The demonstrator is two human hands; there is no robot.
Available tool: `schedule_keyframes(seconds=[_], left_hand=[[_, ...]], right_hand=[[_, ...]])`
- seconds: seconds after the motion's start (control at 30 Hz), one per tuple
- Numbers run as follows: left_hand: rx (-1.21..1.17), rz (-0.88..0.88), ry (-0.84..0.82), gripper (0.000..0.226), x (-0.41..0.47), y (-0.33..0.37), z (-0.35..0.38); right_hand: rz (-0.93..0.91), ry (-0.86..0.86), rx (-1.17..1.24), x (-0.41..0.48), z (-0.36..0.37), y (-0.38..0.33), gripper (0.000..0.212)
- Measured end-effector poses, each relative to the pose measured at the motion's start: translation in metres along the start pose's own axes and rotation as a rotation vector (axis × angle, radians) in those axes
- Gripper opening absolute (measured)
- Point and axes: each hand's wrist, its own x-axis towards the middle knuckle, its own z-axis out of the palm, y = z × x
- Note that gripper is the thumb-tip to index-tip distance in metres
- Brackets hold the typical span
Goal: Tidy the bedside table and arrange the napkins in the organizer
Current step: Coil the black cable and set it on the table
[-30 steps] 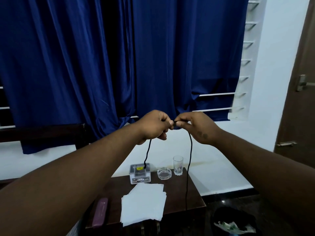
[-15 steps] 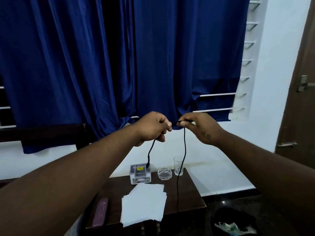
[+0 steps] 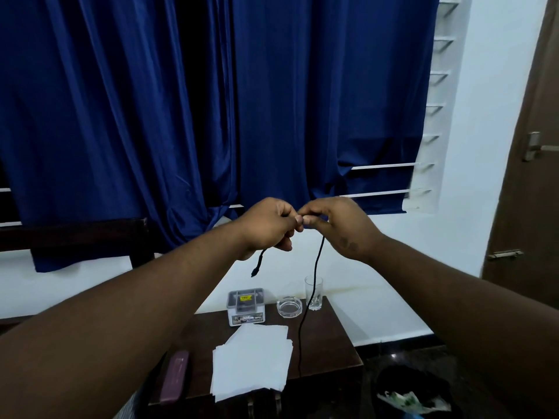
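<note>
Both hands are raised in front of the blue curtain, pinching a thin black cable (image 3: 314,276). My left hand (image 3: 269,225) grips it with a short end and its plug hanging below the fist. My right hand (image 3: 335,222) pinches it right beside the left, and the long part hangs down to the dark wooden bedside table (image 3: 329,352). On the table lies a loose stack of white napkins (image 3: 252,362). Behind them stands a small clear plastic organizer (image 3: 246,306).
A glass ashtray (image 3: 289,306) and a drinking glass (image 3: 313,293) stand at the table's back right. A maroon case (image 3: 175,375) lies at its left edge. A dark bin with waste (image 3: 411,394) sits on the floor to the right, near a brown door (image 3: 532,176).
The short plug end has risen clear of the organizer and hangs free below my left hand. The long hanging part has swung left. Both hands moved closer together.
</note>
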Motion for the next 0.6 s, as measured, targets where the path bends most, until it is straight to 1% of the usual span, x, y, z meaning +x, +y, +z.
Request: schedule_keyframes(seconds=[0.1, 0.2, 0.33, 0.5, 0.6], left_hand=[[-0.014, -0.004, 0.001, 0.023, -0.001, 0.001, -0.003], [-0.027, -0.009, 0.005, 0.021, -0.002, 0.0, -0.005], [-0.042, -0.013, -0.01, 0.023, 0.0, 0.001, 0.0], [-0.058, -0.031, -0.017, 0.023, -0.001, -0.002, -0.001], [-0.086, -0.027, -0.023, 0.024, -0.004, -0.001, -0.002]], right_hand=[[0.064, 0.074, -0.022, 0.0, -0.004, 0.01, 0.013], [0.127, 0.084, -0.012, -0.004, -0.007, 0.015, 0.012], [0.013, 0.034, -0.039, -0.001, -0.002, 0.003, 0.014], [0.151, 0.09, -0.011, 0.0, -0.005, 0.014, 0.011], [0.186, 0.115, 0.012, -0.001, -0.003, 0.013, 0.012]])
